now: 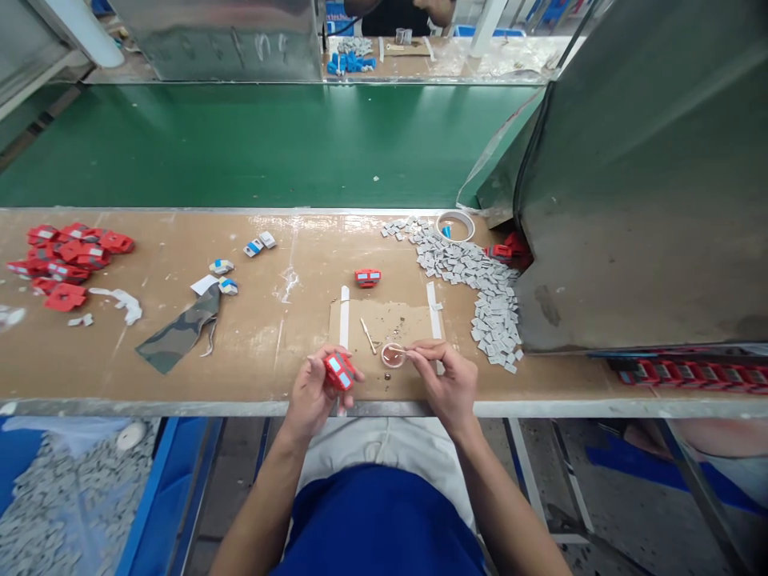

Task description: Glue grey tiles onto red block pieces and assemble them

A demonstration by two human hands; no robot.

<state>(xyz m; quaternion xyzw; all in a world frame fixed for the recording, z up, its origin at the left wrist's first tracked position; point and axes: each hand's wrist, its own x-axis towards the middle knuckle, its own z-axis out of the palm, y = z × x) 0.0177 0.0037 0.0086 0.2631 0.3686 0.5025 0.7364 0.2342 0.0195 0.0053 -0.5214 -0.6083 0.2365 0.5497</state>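
Counter point(258, 344), brown-surfaced, with the following items.

Left hand point(312, 390): closed round one red plastic piece point(339, 371) with two pale window-like panels, held tilted above the counter's near edge.

Right hand point(449, 381): thumb and fingers pinching a thin stick point(402, 349), its far end over a small round dish point(393, 366) of brownish contents.

Cardboard sheet point(414, 316), one, beneath the dish, with white tape strips point(344, 316) at its left and right sides. Upon it, left of the dish: one white stick point(368, 334), lying loose.

Second red piece point(368, 278), just beyond the sheet.

Grey flat tiles point(462, 266), many, heaped to the right; tape roll point(471, 227) at their far end, small blue piece point(446, 231) within its ring.

Camouflage cloth point(180, 330), left; white-and-blue pieces point(253, 247), four, in two pairs, nearby.

Red pieces, pile point(78, 254), far left.

Green belt point(270, 144), beyond the counter.
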